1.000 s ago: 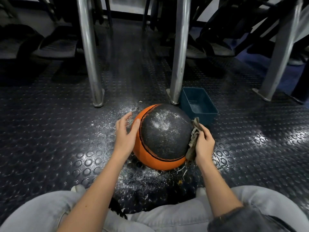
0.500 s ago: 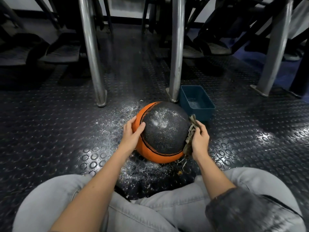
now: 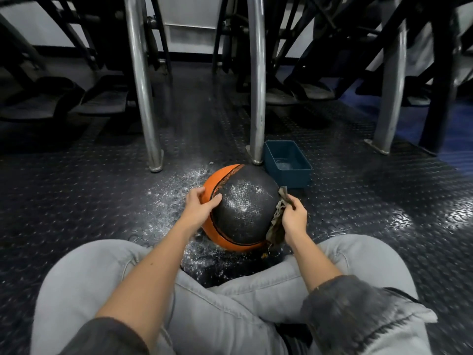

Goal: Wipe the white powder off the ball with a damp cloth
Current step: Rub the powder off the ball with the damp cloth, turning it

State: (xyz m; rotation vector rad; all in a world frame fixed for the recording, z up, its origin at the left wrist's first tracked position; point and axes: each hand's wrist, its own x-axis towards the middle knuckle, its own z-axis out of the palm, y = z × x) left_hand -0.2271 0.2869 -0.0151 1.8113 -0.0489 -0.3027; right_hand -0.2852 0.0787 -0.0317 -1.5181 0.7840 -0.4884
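An orange and black ball (image 3: 243,213) sits on the studded floor between my knees, with a patch of white powder on its black top panel. My left hand (image 3: 198,206) rests on the ball's left side, thumb and fingers spread over the seam. My right hand (image 3: 294,219) grips a frayed brownish cloth (image 3: 277,221) and presses it against the ball's right side. The lower part of the cloth hangs down by the ball's underside.
A teal tub (image 3: 288,165) with some water stands just behind the ball on the right. Metal frame legs (image 3: 256,98) rise behind the ball. White powder (image 3: 174,198) is scattered on the dark floor (image 3: 76,201) around it. My grey-trousered legs fill the foreground.
The view has drawn back and tilted, showing more of my legs. Both hands stay on the ball's sides; the left thumb has shifted further onto the black panel.
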